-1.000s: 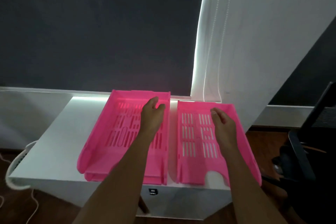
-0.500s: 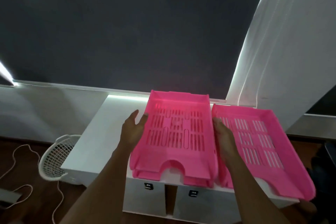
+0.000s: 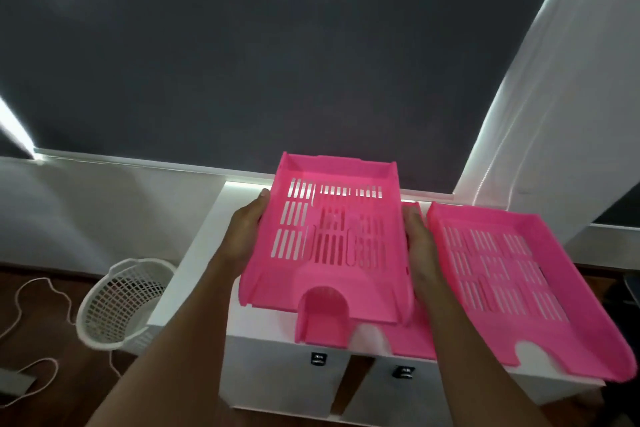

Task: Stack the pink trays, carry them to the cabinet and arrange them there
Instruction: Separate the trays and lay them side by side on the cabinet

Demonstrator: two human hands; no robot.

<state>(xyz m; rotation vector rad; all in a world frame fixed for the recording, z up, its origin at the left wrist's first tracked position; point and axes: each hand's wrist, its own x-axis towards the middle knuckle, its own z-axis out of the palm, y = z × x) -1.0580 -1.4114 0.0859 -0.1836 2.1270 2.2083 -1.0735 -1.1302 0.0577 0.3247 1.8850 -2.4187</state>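
Note:
I hold a pink slotted tray (image 3: 332, 239) lifted above the white cabinet (image 3: 194, 267), tilted with its far end up. My left hand (image 3: 247, 225) grips its left side wall and my right hand (image 3: 417, 239) grips its right side wall. Beneath it another pink tray (image 3: 412, 340) lies on the cabinet top, mostly hidden, with only its front and right edge showing. A third pink tray (image 3: 512, 281) rests on the cabinet to the right, its front overhanging the edge.
A white lattice basket (image 3: 121, 302) stands on the wooden floor left of the cabinet, with white cables (image 3: 34, 315) beside it. A dark roller blind (image 3: 277, 62) and white curtain (image 3: 571, 114) are behind. Two cabinet drawer handles (image 3: 318, 358) face me.
Both hands went from resting inside the trays to gripping the left tray's sides. The top tray has risen off the one beneath it, and my view shifted left.

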